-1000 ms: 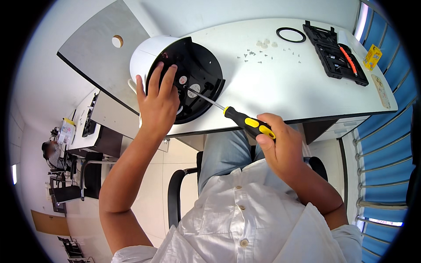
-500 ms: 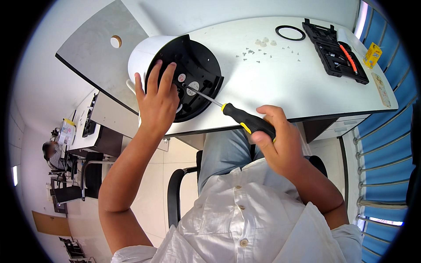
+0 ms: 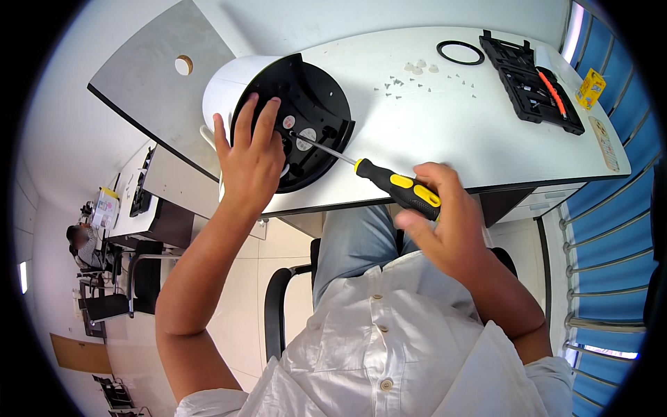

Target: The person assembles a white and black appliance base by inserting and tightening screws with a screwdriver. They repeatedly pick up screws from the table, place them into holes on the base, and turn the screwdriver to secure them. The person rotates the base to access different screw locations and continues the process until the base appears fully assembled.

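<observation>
A white rounded appliance (image 3: 226, 90) lies on its side on the desk, its black underside (image 3: 326, 90) facing me. Across that underside rests my left hand (image 3: 251, 156), fingers spread and pressing on it. My right hand (image 3: 448, 222) grips a black-and-yellow screwdriver (image 3: 396, 186) by the handle's end, thumb and fingers around it. The screwdriver's shaft slants up and left, its tip at the middle of the underside, near two round labels (image 3: 306, 139). Whether the tip sits in a screw is too small to tell.
Several small screws (image 3: 397, 83) and some translucent caps (image 3: 419, 67) lie scattered on the white desk (image 3: 417, 139). Behind them is a black ring (image 3: 460, 53). At the right are an opened black tool case (image 3: 531, 90) and a yellow box (image 3: 590, 88). Another person (image 3: 87, 247) sits far left.
The screwdriver handle has turned, so its yellow inserts now face up. My right hand has shifted slightly and its fingers have loosened and regripped. My left hand and the appliance stay nearly still.
</observation>
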`<state>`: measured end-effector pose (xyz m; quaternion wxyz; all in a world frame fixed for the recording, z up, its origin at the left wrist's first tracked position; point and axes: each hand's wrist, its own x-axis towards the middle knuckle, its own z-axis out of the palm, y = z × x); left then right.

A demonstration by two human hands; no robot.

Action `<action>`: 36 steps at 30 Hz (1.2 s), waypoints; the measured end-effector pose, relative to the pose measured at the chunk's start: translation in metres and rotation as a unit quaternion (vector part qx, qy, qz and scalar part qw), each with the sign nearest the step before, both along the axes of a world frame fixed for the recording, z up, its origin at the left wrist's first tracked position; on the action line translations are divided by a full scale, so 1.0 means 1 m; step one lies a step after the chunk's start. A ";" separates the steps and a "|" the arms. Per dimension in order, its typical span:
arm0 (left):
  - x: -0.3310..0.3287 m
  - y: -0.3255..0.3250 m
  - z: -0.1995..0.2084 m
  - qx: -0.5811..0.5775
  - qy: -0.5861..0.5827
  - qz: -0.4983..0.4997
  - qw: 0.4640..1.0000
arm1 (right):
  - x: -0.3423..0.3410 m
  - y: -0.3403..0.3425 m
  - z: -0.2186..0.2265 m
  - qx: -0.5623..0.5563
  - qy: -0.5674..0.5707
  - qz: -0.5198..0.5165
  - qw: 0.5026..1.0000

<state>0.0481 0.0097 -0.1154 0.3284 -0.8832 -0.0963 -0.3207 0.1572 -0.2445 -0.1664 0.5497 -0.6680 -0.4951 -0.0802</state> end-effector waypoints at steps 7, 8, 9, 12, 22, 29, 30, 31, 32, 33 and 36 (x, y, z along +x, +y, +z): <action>0.000 0.000 -0.001 -0.013 0.006 0.003 1.000 | 0.005 -0.004 0.001 -0.069 -0.050 -0.030 0.996; 0.000 -0.001 0.000 -0.014 0.012 0.005 1.000 | 0.003 -0.005 0.002 -0.082 -0.034 -0.037 0.995; -0.001 -0.001 0.001 -0.013 0.013 0.006 1.000 | 0.001 -0.005 0.003 -0.094 -0.018 -0.045 0.994; -0.001 0.000 0.001 -0.011 0.012 0.001 1.000 | -0.003 -0.001 0.004 -0.060 0.035 -0.031 0.997; -0.002 0.000 -0.001 -0.010 0.010 0.003 1.000 | -0.002 -0.002 0.001 0.001 0.009 0.009 1.000; -0.001 0.004 -0.002 0.018 0.013 0.000 1.000 | 0.002 -0.007 -0.002 -0.120 0.031 -0.014 0.992; -0.001 0.003 -0.001 0.018 0.010 0.001 1.000 | 0.000 -0.005 -0.001 -0.089 0.056 0.015 0.994; -0.001 0.000 0.001 0.017 0.008 0.002 1.000 | -0.003 -0.003 0.000 -0.058 0.082 0.043 0.994; 0.000 -0.001 0.001 0.016 0.006 0.002 1.000 | -0.007 -0.008 0.008 -0.098 0.095 0.056 0.989; 0.000 -0.001 0.001 0.020 0.007 0.003 1.000 | -0.006 -0.008 0.007 -0.092 0.096 0.059 0.989; 0.000 -0.003 0.002 0.032 0.014 0.008 0.999 | -0.003 -0.005 0.004 -0.071 0.123 0.057 0.988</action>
